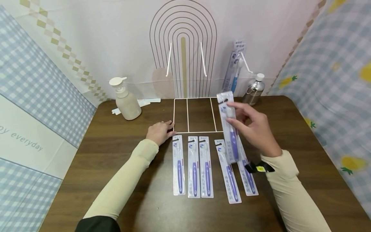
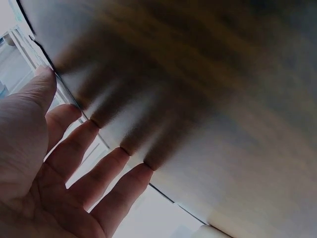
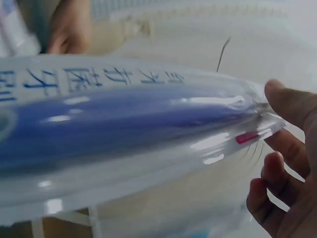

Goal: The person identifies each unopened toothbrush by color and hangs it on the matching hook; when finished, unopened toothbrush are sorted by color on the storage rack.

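Observation:
My right hand point(image 1: 255, 127) pinches a packaged purple toothbrush point(image 1: 232, 141) by one side, between thumb and fingers. The pack is raised over the table, hanging hole at the top. In the right wrist view its purple handle point(image 3: 124, 116) runs across the picture under clear plastic. My left hand point(image 1: 160, 132) rests on the table at the left front corner of a white wire rack point(image 1: 197, 132); its fingertips point(image 2: 148, 166) touch the wood in the left wrist view. Below the rack lie several more purple toothbrush packs point(image 1: 194, 167), the rightmost partly hidden by the held one.
Two bare white hooks point(image 1: 169, 59) stick out above the rack. Packs with a blue toothbrush point(image 1: 234, 67) hang at the right hook point(image 1: 246, 62). A pump bottle point(image 1: 127, 101) stands left, in front of white strips point(image 1: 153, 101); a silver bottle point(image 1: 254, 90) stands back right.

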Available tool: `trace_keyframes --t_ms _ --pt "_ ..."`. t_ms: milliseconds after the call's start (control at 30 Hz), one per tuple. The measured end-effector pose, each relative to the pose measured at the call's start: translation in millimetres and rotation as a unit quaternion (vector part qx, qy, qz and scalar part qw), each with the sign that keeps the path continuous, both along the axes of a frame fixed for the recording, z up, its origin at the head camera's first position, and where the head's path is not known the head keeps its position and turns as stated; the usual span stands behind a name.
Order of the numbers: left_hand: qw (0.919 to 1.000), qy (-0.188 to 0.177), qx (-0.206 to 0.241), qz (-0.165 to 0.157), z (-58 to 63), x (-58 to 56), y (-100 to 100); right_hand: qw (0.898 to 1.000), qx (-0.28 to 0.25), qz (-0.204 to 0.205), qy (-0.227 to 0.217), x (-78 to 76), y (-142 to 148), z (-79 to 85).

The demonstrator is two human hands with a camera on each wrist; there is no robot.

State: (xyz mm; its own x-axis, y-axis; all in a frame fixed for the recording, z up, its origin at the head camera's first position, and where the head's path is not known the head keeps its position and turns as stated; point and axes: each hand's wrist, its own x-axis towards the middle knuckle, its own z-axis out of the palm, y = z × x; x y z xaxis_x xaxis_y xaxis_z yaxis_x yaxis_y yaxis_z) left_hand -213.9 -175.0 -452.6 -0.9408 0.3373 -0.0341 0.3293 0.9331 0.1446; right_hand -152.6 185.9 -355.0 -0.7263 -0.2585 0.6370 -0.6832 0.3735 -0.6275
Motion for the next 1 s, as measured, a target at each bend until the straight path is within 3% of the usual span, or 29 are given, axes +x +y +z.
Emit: trace_keyframes --t_ms 133,267,433,733,1000 --pt "1.0 0.007 0.0 0.002 0.4 -1.3 -2 0.999 -0.014 0.012 0.034 -17.3 -30 28.0" --pt "1.0 0.007 0.002 0.005 -0.2 -2.6 -2 0.999 -0.04 0.01 0.014 -32.7 -51 38.8" --pt "1.0 0.007 0.001 0.007 -3.3 -2.8 -1 0.997 -0.07 -0.001 -0.016 -50.4 -63 32.6" --pt "0.9999 0.01 0.005 0.008 -4.1 -1.4 1 0.996 -0.087 -0.006 -0.026 -74.2 -73 18.2" --pt "0.9999 0.009 -0.002 0.007 -3.4 -2.5 1 0.987 -0.121 -0.032 -0.099 -132.9 -85 15.0"
